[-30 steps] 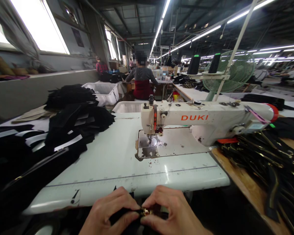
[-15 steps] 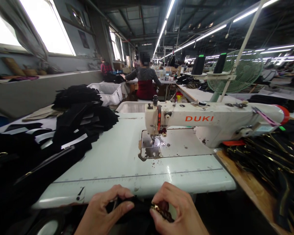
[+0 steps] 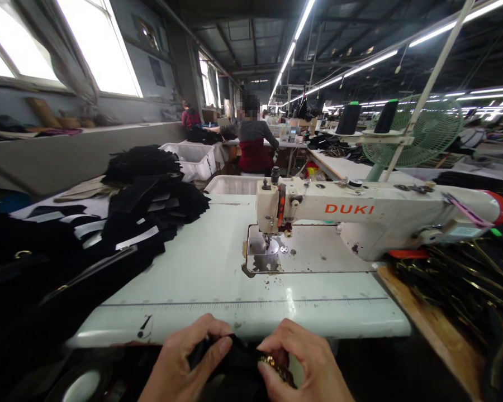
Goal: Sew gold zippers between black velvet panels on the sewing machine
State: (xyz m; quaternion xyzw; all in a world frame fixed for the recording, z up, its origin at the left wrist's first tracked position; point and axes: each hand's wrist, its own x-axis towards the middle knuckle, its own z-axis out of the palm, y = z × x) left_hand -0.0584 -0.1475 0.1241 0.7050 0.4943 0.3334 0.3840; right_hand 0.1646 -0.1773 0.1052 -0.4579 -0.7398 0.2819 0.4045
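Below the front edge of the sewing table, both my hands are closed at the bottom of the head view. Between thumb and fingers, my left hand pinches a piece of black fabric. My right hand grips a bunched zipper with shiny gold teeth, next to that fabric. Most of the zipper is covered by my fingers, and the lower part of the cloth fades into dark. Beyond my hands stands a white sewing machine, its needle area lit and without cloth under it.
Black cut pieces are heaped on the left. Black strips with gold zipper teeth lie on a wooden board at right. Thread cones and a green fan stand behind the machine. A co-worker sits ahead, near white bins.
The view has shifted slightly, so the scene sits further right. My left hand has come a little closer to my right, and the black fabric between them now bunches upward.
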